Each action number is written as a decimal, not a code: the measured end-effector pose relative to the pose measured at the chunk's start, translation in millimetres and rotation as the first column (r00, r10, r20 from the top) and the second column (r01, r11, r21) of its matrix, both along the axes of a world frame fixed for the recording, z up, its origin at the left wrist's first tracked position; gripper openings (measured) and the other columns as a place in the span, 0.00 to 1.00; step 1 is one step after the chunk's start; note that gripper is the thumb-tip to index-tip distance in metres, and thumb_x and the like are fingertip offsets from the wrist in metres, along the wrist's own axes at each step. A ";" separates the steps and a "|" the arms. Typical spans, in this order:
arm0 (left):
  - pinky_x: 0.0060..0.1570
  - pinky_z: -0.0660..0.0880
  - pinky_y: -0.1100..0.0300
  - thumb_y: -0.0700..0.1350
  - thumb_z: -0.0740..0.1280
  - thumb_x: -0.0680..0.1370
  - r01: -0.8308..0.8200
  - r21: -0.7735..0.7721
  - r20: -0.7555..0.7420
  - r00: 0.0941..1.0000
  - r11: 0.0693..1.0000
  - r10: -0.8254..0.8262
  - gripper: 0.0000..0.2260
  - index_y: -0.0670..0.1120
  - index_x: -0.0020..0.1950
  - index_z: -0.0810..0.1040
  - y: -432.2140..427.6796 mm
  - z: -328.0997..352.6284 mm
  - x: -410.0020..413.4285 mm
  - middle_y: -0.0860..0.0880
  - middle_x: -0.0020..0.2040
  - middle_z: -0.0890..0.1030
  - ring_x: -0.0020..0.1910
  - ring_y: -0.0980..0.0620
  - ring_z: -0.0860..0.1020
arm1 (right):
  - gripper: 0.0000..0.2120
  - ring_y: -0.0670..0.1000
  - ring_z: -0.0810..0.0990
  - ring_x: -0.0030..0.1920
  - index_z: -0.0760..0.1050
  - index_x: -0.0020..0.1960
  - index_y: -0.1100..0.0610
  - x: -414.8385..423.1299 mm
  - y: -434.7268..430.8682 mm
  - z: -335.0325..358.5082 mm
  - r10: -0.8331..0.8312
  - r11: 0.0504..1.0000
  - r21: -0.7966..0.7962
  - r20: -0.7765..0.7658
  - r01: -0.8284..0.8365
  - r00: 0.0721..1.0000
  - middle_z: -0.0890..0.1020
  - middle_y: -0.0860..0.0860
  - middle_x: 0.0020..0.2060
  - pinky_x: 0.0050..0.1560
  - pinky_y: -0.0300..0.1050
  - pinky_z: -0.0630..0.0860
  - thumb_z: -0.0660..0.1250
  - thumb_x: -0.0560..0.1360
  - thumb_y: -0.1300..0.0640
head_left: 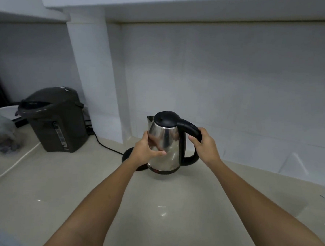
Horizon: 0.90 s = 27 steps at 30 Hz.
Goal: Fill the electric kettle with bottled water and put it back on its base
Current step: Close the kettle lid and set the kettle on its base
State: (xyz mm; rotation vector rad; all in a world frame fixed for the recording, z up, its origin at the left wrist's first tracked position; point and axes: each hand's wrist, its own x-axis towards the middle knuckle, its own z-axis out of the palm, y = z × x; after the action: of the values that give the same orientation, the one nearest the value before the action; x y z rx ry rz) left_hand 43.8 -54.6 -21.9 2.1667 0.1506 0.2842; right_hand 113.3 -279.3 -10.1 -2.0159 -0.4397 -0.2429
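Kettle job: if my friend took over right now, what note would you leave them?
Hands: the left hand holds the kettle by its steel side; the right hand grips the handle.
Things: kettle tilted a little, lid shut, off the base and just right of it. The base lies on the counter with its cord attached.
Done: kettle is off the base. Whether it holds water cannot be seen.
Left: no bottle in view; fill if empty, then set it back on the base.
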 end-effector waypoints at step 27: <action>0.57 0.74 0.61 0.50 0.81 0.64 0.060 -0.017 -0.108 0.992 0.998 -0.061 0.33 0.50 0.64 0.68 155.0 -45.1 64.8 0.55 0.55 0.78 0.55 0.55 0.77 | 0.13 0.48 0.78 0.49 0.72 0.62 0.54 36.2 156.4 -47.6 -0.106 0.993 0.027 -0.157 0.112 0.982 0.79 0.47 0.47 0.51 0.40 0.70 0.66 0.78 0.55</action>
State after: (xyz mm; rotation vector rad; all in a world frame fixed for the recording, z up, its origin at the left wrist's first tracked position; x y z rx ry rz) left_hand 108.6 100.4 -67.0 2.1697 0.1472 0.1306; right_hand 149.5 -122.9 -57.7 -2.0091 -0.2257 -0.1584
